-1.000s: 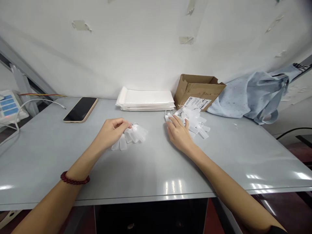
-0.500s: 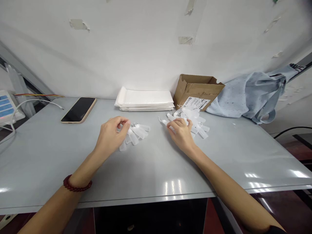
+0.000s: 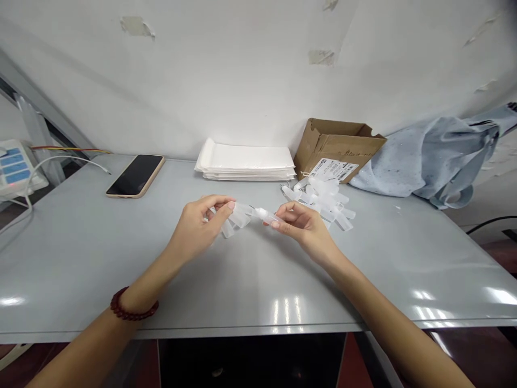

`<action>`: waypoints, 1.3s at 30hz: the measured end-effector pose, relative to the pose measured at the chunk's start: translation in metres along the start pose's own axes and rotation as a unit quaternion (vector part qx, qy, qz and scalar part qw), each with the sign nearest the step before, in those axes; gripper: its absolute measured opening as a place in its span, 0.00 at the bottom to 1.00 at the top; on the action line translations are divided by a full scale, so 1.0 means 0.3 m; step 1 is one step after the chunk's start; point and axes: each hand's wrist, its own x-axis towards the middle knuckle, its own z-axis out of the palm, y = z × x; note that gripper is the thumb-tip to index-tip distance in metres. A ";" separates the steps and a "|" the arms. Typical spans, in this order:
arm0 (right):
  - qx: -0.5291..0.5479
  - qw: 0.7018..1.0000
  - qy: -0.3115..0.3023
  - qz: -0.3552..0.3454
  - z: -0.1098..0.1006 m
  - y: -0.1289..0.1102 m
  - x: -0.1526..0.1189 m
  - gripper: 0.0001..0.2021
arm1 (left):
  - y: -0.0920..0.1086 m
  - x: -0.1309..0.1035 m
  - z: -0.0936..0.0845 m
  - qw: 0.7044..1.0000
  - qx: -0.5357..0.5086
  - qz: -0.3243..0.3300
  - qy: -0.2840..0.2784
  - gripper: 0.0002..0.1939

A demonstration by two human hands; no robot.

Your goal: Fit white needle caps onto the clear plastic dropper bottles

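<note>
Small translucent squeeze bottles with white caps and thin tips lie on the table in two groups. My right hand [image 3: 305, 226] pinches one squeeze bottle [image 3: 266, 215] between thumb and fingers, its thin tip pointing left toward my other hand. Beside the left group of bottles [image 3: 241, 215], and partly covering it, is my left hand [image 3: 204, 221]. Its thumb and forefinger are closed together; what they hold, if anything, is hidden. A larger pile of bottles [image 3: 325, 196] lies behind my right hand.
A stack of white padded envelopes [image 3: 250, 157] rests against the wall, with an open cardboard box [image 3: 315, 153] at its right. Further right is a light blue cloth bag [image 3: 407, 156]. A phone [image 3: 136, 175] and a white cable [image 3: 64, 157] lie on the left.
My right hand has taken a bottle from the right pile and brought it left, near my left hand. My left hand has shifted slightly right. The view has moved a little.
</note>
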 end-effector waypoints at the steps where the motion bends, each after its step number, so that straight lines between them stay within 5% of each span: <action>1: 0.001 1.000 -0.003 0.000 0.002 -0.002 -0.002 0.11 | 0.005 0.000 -0.003 1.000 -0.007 -0.006 -0.008 0.17; 14: -0.001 1.000 -0.025 0.002 -0.004 -0.001 -0.004 0.11 | 0.020 -0.002 -0.018 0.998 -0.036 -0.035 -0.040 0.15; 39: 0.005 1.000 -0.021 0.008 0.000 -0.006 -0.009 0.12 | 0.032 -0.019 -0.003 0.989 -0.042 0.067 -0.127 0.13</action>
